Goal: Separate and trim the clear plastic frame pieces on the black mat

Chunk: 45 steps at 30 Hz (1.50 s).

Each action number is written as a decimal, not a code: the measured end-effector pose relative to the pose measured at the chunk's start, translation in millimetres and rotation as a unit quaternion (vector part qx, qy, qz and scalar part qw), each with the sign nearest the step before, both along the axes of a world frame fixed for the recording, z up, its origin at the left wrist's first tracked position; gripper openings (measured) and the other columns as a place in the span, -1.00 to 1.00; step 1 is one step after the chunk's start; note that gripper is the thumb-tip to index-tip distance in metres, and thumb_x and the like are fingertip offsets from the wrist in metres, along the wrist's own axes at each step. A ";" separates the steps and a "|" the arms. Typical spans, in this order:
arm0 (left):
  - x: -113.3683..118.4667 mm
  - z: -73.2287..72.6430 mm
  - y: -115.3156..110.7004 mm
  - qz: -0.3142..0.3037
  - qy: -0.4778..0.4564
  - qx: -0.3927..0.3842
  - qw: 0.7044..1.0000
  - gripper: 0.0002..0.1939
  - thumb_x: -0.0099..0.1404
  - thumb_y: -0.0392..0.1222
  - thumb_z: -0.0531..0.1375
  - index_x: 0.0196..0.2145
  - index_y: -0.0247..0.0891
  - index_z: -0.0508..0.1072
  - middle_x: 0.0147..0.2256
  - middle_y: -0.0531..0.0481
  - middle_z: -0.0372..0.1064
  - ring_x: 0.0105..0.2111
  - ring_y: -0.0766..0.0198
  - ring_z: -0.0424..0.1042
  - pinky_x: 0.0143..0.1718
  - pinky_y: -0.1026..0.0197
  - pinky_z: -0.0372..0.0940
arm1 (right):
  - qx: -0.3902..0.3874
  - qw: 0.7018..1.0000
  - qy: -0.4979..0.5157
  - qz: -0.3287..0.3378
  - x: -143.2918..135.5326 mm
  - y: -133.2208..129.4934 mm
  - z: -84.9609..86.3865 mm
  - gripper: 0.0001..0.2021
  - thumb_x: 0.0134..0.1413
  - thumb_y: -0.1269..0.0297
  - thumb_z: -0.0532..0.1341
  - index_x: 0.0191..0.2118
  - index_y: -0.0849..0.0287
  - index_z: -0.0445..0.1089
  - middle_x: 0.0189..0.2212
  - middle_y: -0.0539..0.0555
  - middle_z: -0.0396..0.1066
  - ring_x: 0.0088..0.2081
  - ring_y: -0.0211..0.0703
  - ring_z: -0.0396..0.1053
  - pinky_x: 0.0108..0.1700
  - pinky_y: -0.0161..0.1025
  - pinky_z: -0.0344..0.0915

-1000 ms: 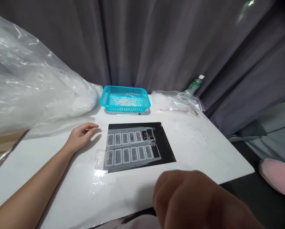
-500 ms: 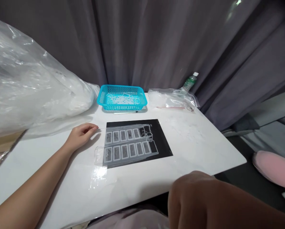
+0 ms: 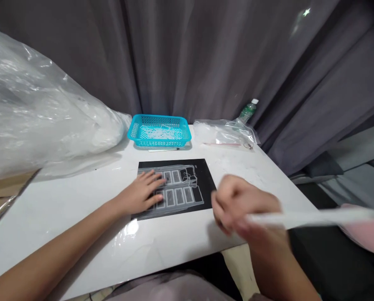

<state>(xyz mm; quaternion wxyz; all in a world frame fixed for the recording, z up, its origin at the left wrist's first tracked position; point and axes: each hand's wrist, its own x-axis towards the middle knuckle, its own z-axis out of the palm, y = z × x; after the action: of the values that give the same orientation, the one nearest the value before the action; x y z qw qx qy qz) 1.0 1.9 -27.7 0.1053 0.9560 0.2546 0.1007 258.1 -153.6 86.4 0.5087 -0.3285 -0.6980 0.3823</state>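
Resting, it appears, on the clear plastic strips (image 3: 179, 196) at the centre of the frame, the left hand (image 3: 143, 195) has its fingers spread over the white-edged rectangles, with the black sheet (image 3: 208, 179) beneath on the white bench (image 3: 180, 238). Right hand (image 3: 245, 205), lower right, blurred: fingers curled tight around a white stick (image 3: 312, 218), its exact kind unclear, apart from the strips. Best handling, I judge: even, light left-hand pressure so the thin plastic neither skids nor creases, and the stick kept clear of those spread fingers.
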 end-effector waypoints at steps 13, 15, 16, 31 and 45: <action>40.4 -17.5 -23.0 -0.183 0.015 -0.015 0.983 -0.29 0.28 0.28 0.02 0.30 0.05 -0.01 0.32 -0.19 -0.27 0.28 -0.30 -0.21 0.17 -0.40 -0.25 | -0.331 0.940 -0.086 -0.013 37.6 79.9 -129.6 -0.70 -0.21 0.11 0.40 -0.44 0.25 0.42 -0.58 -0.03 0.38 -0.60 -0.36 0.27 -0.59 -0.41 0.20; 39.8 -19.7 -21.8 -0.188 0.014 -0.014 0.982 -0.31 0.28 0.27 0.01 0.30 0.07 -0.02 0.32 -0.17 -0.25 0.28 -0.29 -0.20 0.17 -0.40 -0.25 | -0.315 0.942 -0.116 -0.016 36.4 80.7 -126.8 -0.73 -0.17 0.13 0.38 -0.45 0.25 0.42 -0.58 -0.03 0.38 -0.58 -0.35 0.27 -0.59 -0.42 0.17; 39.9 -20.0 -21.6 -0.190 0.010 -0.013 0.982 -0.32 0.28 0.27 0.02 0.29 0.10 -0.01 0.33 -0.15 -0.26 0.28 -0.29 -0.19 0.17 -0.40 -0.24 | -0.305 0.943 -0.130 -0.017 36.7 81.1 -125.7 -0.74 -0.15 0.14 0.37 -0.45 0.25 0.43 -0.57 -0.02 0.39 -0.56 -0.34 0.28 -0.57 -0.41 0.18; 41.5 -19.6 -21.0 -0.190 0.002 -0.031 0.981 -0.37 0.30 0.24 0.02 0.27 0.17 0.00 0.34 -0.11 -0.36 0.28 -0.27 -0.19 0.18 -0.38 -0.23 | -0.272 0.940 -0.206 0.001 36.3 76.5 -119.9 -0.81 -0.06 0.19 0.32 -0.42 0.23 0.46 -0.44 0.05 0.50 -0.44 -0.26 0.38 -0.43 -0.37 0.24; 41.5 -16.7 -22.7 -0.178 -0.006 -0.044 0.983 -0.40 0.29 0.25 0.03 0.25 0.19 0.07 0.34 -0.06 -0.39 0.29 -0.23 -0.19 0.20 -0.32 -0.21 | -0.244 0.942 -0.230 0.011 39.5 70.7 -117.6 -0.91 0.00 0.30 0.27 -0.43 0.20 0.45 -0.39 0.04 0.50 -0.35 -0.22 0.43 -0.34 -0.33 0.31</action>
<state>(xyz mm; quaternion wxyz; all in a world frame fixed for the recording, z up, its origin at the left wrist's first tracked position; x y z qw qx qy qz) 42.4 -20.8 -44.4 0.1649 0.9799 0.0842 0.0748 297.6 -82.9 -31.2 0.2346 -0.5134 -0.6848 0.4608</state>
